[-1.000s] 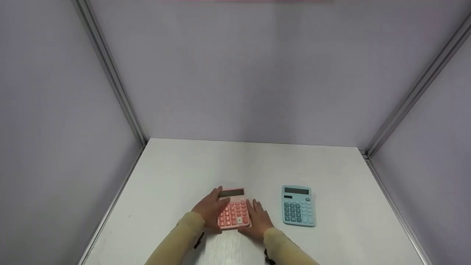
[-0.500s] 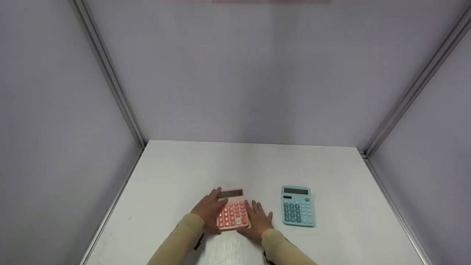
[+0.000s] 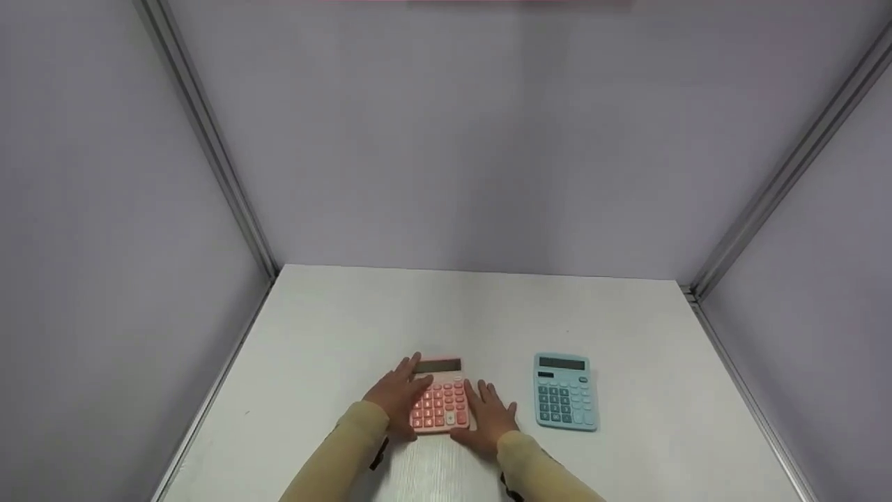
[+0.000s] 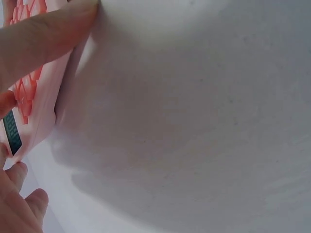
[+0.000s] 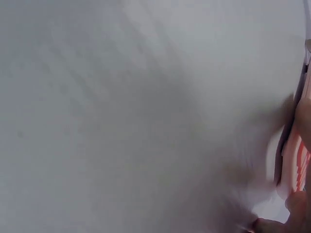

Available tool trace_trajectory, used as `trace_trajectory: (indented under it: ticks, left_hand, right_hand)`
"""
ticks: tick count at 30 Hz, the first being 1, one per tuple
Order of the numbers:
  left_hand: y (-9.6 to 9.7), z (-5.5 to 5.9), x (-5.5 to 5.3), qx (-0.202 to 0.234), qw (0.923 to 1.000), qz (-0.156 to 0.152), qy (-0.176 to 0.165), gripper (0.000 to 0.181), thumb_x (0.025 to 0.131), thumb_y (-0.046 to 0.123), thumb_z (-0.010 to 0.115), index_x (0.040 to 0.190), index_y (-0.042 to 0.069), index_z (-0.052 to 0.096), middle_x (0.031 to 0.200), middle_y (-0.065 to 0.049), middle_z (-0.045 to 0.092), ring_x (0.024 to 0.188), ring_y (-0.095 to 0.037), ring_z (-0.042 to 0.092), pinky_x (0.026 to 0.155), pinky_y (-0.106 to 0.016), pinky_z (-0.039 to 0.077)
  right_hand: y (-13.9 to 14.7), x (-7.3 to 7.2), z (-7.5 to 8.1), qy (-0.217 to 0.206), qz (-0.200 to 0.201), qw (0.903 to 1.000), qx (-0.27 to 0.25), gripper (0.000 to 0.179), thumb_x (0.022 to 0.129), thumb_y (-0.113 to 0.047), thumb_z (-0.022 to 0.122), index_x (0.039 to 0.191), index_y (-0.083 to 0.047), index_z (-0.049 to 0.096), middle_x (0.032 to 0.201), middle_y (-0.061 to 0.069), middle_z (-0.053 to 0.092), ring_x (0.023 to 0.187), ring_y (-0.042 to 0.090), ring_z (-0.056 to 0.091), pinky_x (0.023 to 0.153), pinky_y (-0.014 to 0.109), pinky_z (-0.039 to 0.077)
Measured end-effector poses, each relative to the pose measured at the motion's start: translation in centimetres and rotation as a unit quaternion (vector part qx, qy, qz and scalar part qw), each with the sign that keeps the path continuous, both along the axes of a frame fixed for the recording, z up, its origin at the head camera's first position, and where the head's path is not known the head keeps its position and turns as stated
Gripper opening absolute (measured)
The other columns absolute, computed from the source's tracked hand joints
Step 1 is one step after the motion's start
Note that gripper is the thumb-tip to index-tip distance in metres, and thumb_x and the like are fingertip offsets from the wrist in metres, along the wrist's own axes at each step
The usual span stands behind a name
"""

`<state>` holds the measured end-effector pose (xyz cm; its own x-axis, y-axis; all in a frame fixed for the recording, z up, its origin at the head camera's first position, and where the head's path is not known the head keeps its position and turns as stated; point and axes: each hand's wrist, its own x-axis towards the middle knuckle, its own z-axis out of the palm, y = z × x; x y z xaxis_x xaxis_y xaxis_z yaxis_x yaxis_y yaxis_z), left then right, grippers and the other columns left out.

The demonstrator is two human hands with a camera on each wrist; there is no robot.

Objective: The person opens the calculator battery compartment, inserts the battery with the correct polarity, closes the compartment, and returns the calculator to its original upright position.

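A pink calculator (image 3: 446,404) lies face up on the white table, its dark screen at the far end. Along its left side rests my left hand (image 3: 396,403), with one finger lying over the keys. My right hand (image 3: 491,422) lies flat along the right side, fingers straight and spread, the foremost fingertip at the calculator's edge. In the left wrist view, the thumb (image 4: 46,39) crosses the pink calculator's (image 4: 48,97) near edge. Only a sliver of the pink calculator (image 5: 291,160) shows in the right wrist view, beside fingers. The left hand covers some keys.
To the right of the hands a blue calculator (image 3: 566,390) lies face up on the white table (image 3: 348,314). Grey panels (image 3: 453,139) with metal corner frames (image 3: 216,146) enclose the table at the back and both sides.
The pink calculator has turned very slightly and sits a little straighter. My right hand's outer finger has spread outward. The left hand and the blue calculator look almost unmoved.
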<state>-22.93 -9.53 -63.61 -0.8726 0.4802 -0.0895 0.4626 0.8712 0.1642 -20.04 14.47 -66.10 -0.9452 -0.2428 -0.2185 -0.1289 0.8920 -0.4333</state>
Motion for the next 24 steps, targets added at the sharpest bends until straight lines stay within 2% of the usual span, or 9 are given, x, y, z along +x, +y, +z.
trace_trajectory:
  ticks: [3,7,13,17,19,21,24]
  left_hand:
    - [0.3,0.1,-0.4,-0.021,0.9997,-0.01,0.003,0.118,0.048,0.044,0.094,0.15,0.028,0.035,0.161,-0.009,0.005,0.145,-0.034,0.015,0.112,-0.047,0.031]
    - [0.8,0.7,-0.4,-0.028,0.9994,-0.02,0.0,0.116,0.051,0.04,0.094,0.15,0.023,0.036,0.161,-0.013,0.008,0.144,-0.036,0.017,0.111,-0.048,0.031]
    - [0.9,1.3,0.0,-0.008,0.9998,-0.016,-0.005,0.112,0.055,0.033,0.093,0.15,0.021,0.035,0.16,-0.013,0.009,0.144,-0.037,0.017,0.111,-0.05,0.032]
    - [0.8,1.7,0.2,0.02,0.9995,0.003,-0.023,0.108,0.061,0.04,0.09,0.151,0.02,0.034,0.16,-0.012,0.01,0.145,-0.035,0.015,0.112,-0.051,0.028]
    - [0.7,1.7,0.3,0.031,0.9992,0.006,-0.026,0.109,0.062,0.041,0.089,0.152,0.02,0.031,0.16,-0.013,0.011,0.145,-0.035,0.015,0.113,-0.052,0.027]
    - [0.5,1.4,0.2,0.042,0.9987,0.011,-0.029,0.111,0.062,0.041,0.089,0.153,0.023,0.028,0.161,-0.011,0.008,0.145,-0.034,0.014,0.113,-0.052,0.025]
    - [-0.4,0.8,0.2,0.06,0.9981,0.015,-0.006,0.114,0.062,0.04,0.089,0.154,0.024,0.024,0.161,-0.01,0.006,0.145,-0.033,0.013,0.114,-0.052,0.024]
  right_hand:
    - [0.3,-0.3,-0.2,-0.008,-0.007,0.9999,-0.01,0.098,0.076,-0.069,0.063,0.155,-0.03,0.018,0.16,0.009,0.016,0.146,0.032,0.01,0.104,0.075,0.004]
    - [0.6,-0.3,-0.3,-0.02,-0.015,0.9995,-0.022,0.098,0.076,-0.068,0.064,0.154,-0.032,0.018,0.16,0.007,0.015,0.146,0.032,0.008,0.105,0.073,0.002]
    - [0.6,-0.4,-0.1,-0.023,-0.018,0.9992,-0.028,0.097,0.077,-0.066,0.065,0.154,-0.033,0.017,0.16,0.007,0.014,0.146,0.032,0.008,0.106,0.072,0.0]
    - [0.7,-0.8,0.3,-0.033,-0.009,0.9989,-0.032,0.097,0.077,-0.065,0.064,0.155,-0.034,0.015,0.161,0.006,0.01,0.147,0.031,0.005,0.108,0.07,-0.001]
    - [0.9,-1.0,0.5,-0.036,-0.003,0.9989,-0.029,0.097,0.078,-0.066,0.063,0.155,-0.034,0.013,0.161,0.003,0.008,0.147,0.029,0.004,0.109,0.068,0.001]
    - [1.2,-1.2,0.9,-0.02,0.012,0.9993,-0.028,0.096,0.08,-0.066,0.061,0.155,-0.03,0.013,0.161,0.004,0.008,0.147,0.03,0.005,0.111,0.066,0.006]
    - [2.0,-1.1,2.0,0.013,0.042,0.9981,-0.043,0.095,0.083,-0.063,0.061,0.156,-0.025,0.013,0.161,0.007,0.009,0.146,0.033,0.009,0.113,0.06,0.016]
